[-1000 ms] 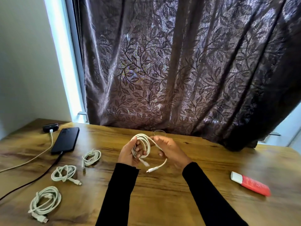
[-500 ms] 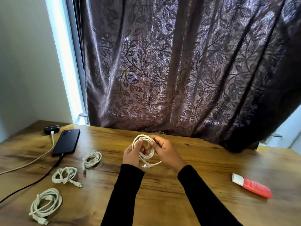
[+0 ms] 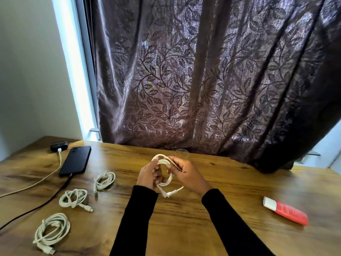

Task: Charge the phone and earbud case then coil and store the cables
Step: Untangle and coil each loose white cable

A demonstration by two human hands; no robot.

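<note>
Right now both hands hold one white cable (image 3: 167, 174) above the surface (image 3: 184, 218): the left hand (image 3: 148, 175) grips the coil, the right hand (image 3: 186, 172) pinches a strand. Its loose plug ends hang below; if the grip slackens, the loops could spring apart. Three coiled cables (image 3: 73, 198) lie left, near the phone (image 3: 75, 160).

Bright daylight comes in through a strip of window (image 3: 73, 71) at the left, beside the dark leafy curtain (image 3: 203, 80). Some light glows through the thin cloth in the middle. The wooden table (image 3: 184, 228) shines a little near the window. The picture bends at its edges, so the curtain and window lean. The red tube (image 3: 286, 211) on the right looks blurry
</note>
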